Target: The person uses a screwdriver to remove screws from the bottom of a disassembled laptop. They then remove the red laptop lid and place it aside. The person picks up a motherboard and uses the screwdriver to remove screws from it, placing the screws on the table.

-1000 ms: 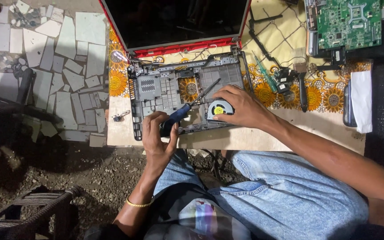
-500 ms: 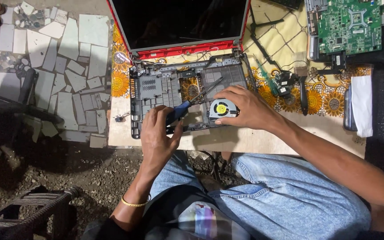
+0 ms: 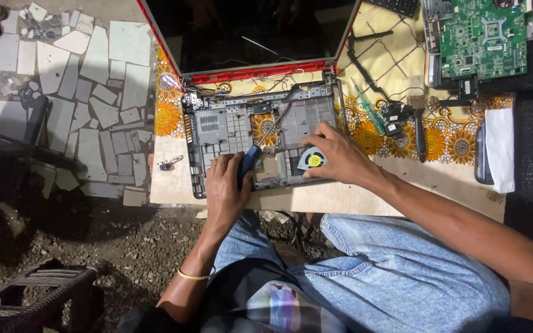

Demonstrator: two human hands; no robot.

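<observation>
Head view: left hand (image 3: 228,188) has its grip closed around a screwdriver (image 3: 260,145), blue handle in the fist, shaft running up and right, tip down inside the laptop base (image 3: 217,126) about mid-chassis. Gold bangle (image 3: 191,276) on the left wrist.

Right hand (image 3: 335,154) lies flat, grip loosely spread, not wrapped round anything; fingertips press on the right part of the base, thumb side touching the fan (image 3: 311,160). Fan is round, grey, with a yellow hub, seated in the near-right corner of the base, just right of the screwdriver handle. The hands are close to each other, fan between them.

Base is an open grey shell, stripped: ribbed plastic and a vent grille on the left, and the flowered cloth (image 3: 169,117) shows through cut-outs in the middle. Loose wires run along its far edge by the hinges. The screen (image 3: 248,31) is hinged at the far side, red trim, dark.

Base sits on a low desk (image 3: 402,197), a pale board partly covered by the cloth. A small screw part (image 3: 168,164) lies left of the base on the bare board. Right of the base: a green screwdriver (image 3: 368,114), black connectors (image 3: 396,117), a white cloth (image 3: 499,148) at the far-right edge. A green circuit board (image 3: 485,37) is far right, well apart from the hands.

Floor on the left: broken tile pieces (image 3: 94,92), gravel nearer. Jeans-clad legs (image 3: 402,271) are near.
</observation>
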